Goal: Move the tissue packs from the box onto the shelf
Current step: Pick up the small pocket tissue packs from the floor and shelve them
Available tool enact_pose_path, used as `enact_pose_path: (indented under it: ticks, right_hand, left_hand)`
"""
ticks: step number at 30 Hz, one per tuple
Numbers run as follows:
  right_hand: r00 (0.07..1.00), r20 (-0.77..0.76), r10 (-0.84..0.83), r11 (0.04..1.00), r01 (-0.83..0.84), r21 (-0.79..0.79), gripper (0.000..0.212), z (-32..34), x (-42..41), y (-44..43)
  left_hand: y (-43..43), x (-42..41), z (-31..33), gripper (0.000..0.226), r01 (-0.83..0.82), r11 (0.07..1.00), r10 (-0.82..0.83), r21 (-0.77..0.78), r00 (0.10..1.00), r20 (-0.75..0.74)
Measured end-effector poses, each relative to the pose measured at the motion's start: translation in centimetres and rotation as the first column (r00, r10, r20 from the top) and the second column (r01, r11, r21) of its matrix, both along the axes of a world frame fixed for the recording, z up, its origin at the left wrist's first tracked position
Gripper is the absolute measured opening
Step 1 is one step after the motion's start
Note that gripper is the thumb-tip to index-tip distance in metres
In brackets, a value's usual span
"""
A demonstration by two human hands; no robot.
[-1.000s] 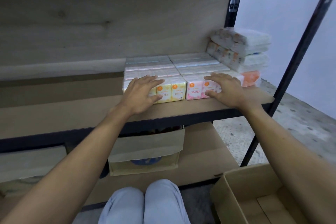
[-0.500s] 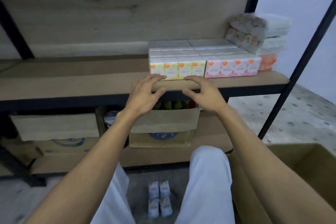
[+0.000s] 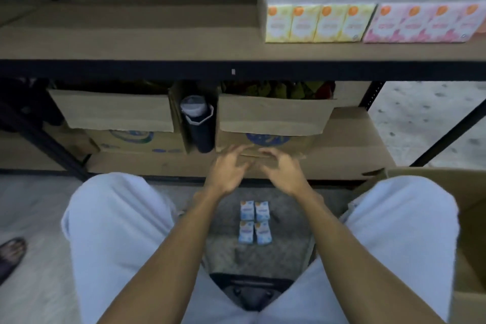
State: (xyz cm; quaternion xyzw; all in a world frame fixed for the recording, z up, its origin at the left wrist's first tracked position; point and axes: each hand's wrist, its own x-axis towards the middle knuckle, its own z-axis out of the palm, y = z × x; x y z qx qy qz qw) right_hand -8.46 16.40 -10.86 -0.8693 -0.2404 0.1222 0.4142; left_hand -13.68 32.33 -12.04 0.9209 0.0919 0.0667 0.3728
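Note:
On the shelf board (image 3: 157,42) at the upper right stand a yellow tissue pack (image 3: 315,21) and a pink tissue pack (image 3: 418,22), side by side. A blue tissue pack (image 3: 254,222) lies on the floor between my knees. My left hand (image 3: 227,169) and my right hand (image 3: 282,171) hover close together in front of the lower shelf, above the blue pack, fingers loosely spread and holding nothing. The open cardboard box (image 3: 470,231) sits at the right edge, its inside mostly out of view.
Two cardboard boxes (image 3: 118,113) (image 3: 273,118) stand on the lower shelf with a dark bottle (image 3: 198,123) between them. Black shelf posts (image 3: 444,136) slant down at the right and left. A sandalled foot (image 3: 11,252) shows at the far left.
Both hands left the packs on the shelf and dropped down toward the floor. The view tilted down, bringing the blue pack between my knees into sight.

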Motion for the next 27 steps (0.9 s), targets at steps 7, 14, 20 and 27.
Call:
enact_pose_path:
  ticks: [7, 14, 20, 27]
  right_hand:
    - [0.975, -0.215, -0.056, 0.987, 0.021, -0.160, 0.040, -9.2, 0.4, 0.4]
    - [0.907, -0.402, -0.130, 0.977, 0.046, -0.210, 0.044, -16.6, 2.1, 0.0]
    - [0.874, -0.476, -0.100, 0.954, -0.052, -0.296, 0.047, -22.2, 3.5, 0.1]
    - [0.884, -0.459, -0.089, 0.951, -0.062, -0.303, 0.044, -25.5, 4.7, -0.1]
  left_hand:
    - [0.1, 0.4, -9.0, 0.041, -0.005, 0.998, -0.010, -0.066, 0.975, -0.222]
    - [0.9, 1.4, -16.7, 0.045, -0.027, 0.987, -0.042, -0.157, 0.907, -0.418]
    - [1.5, 2.6, -22.7, 0.051, 0.017, 0.994, -0.072, -0.107, 0.839, -0.539]
    - [1.3, 3.8, -27.3, 0.054, -0.059, 0.985, -0.041, -0.161, 0.832, -0.554]
